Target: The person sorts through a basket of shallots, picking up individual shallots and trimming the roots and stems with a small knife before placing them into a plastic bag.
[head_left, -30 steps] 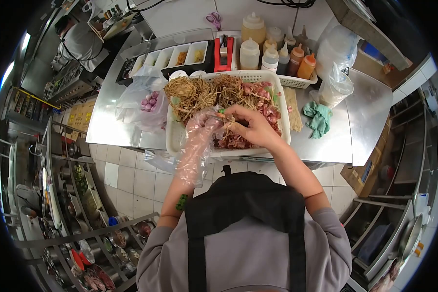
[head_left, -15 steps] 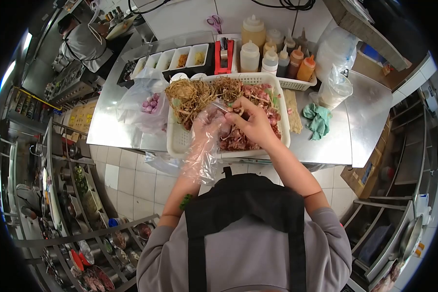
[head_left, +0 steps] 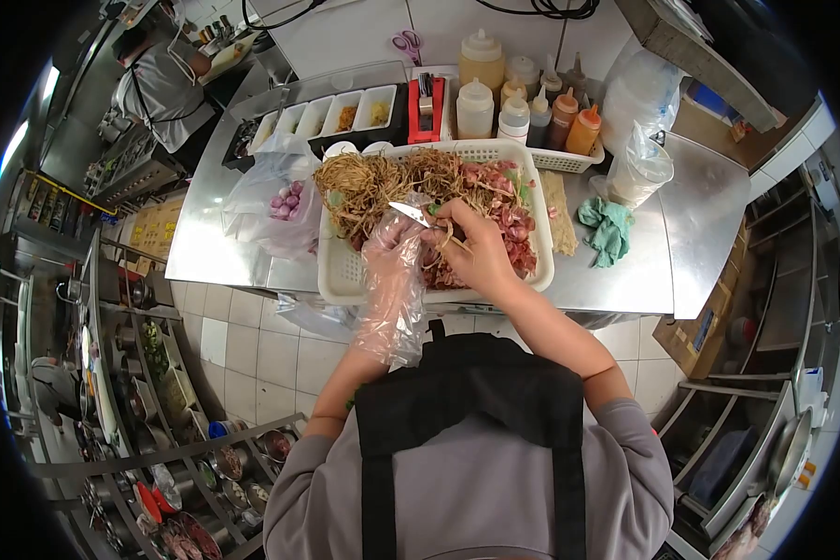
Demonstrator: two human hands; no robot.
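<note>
Shallot, I think (tiny, hard to tell), is held over the white basket of roots and red peels on the steel counter. The left hand, in a loose plastic glove, pinches it. The right hand is closed round a small knife. Looks like mid root-trimming to me. The next cut wants a firm pinch, with the blade clear of the fingers.

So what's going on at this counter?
A person in an apron stands at a steel counter, both hands over a white basket heaped with brown strands and pinkish-red pieces. The left hand, inside a loose clear glove, meets the right hand, which grips what looks like a small knife. A bag of shallots lies left of the basket; bottles stand behind it.
</note>
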